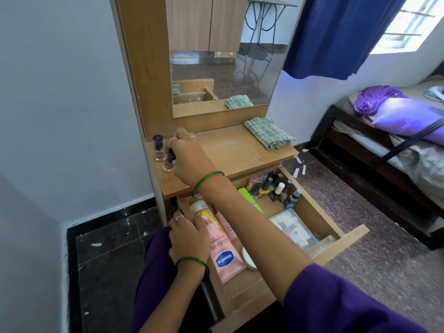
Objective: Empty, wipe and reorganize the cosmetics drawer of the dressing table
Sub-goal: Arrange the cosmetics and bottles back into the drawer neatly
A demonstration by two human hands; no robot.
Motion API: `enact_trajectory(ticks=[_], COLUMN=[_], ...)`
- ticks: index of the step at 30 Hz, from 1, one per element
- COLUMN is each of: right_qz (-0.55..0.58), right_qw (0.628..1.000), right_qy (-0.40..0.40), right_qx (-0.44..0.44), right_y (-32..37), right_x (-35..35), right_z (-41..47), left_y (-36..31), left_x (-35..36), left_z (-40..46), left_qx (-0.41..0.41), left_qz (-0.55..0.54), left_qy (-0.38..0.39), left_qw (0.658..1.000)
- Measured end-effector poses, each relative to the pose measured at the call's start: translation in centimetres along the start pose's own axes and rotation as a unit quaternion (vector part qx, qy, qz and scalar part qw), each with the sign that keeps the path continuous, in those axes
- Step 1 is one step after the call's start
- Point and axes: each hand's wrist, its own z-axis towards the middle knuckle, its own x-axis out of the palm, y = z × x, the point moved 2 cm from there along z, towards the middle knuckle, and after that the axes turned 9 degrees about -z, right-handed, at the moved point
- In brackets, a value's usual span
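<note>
Head view — risks: the clear nail polish bottle [169,161] under my right hand [186,155] stands near the dressing table [230,150] top's front-left edge, just beside a pink bottle [158,148]; a careless release could topple either. My fingers curl round its dark cap. Left hand [188,239] grips the open drawer [336,243] side — drawer largely full.

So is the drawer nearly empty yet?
No. One nail polish bottle stands on the tabletop; the right hand sets down a second. The drawer holds lotion and many bottles. The cloth lies unused.
</note>
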Motion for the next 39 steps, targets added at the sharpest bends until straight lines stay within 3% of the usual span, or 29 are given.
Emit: enact_trajectory(ticks=[9,14,18,29,39], right_qz=[0.053,-0.005,-0.057,-0.111,-0.095], right_qw=[0.996,0.981,0.965,0.954,0.957], right_qy=[-0.016,-0.027,0.030,0.136,0.096], right_qx=[0.070,0.192,0.255,0.242,0.258], right_y=[-6.2,-13.5,-18.0,-19.6,-18.9], right_x=[-3.0,-4.5,-3.0,0.2,1.5], right_z=[-6.9,-12.1,-14.0,-12.9,-12.9], left_y=[0.3,0.5,0.5,0.4,0.4], left_x=[0.1,0.2,0.2,0.2,0.3], left_z=[0.1,0.2,0.1,0.0,0.0], left_qx=[0.012,0.013,0.012,0.017,0.012], left_qz=[-0.015,-0.026,-0.027,-0.019,-0.022], left_qy=[-0.003,-0.005,-0.002,-0.007,-0.017], left_qw=[1.000,1.000,1.000,1.000,1.000])
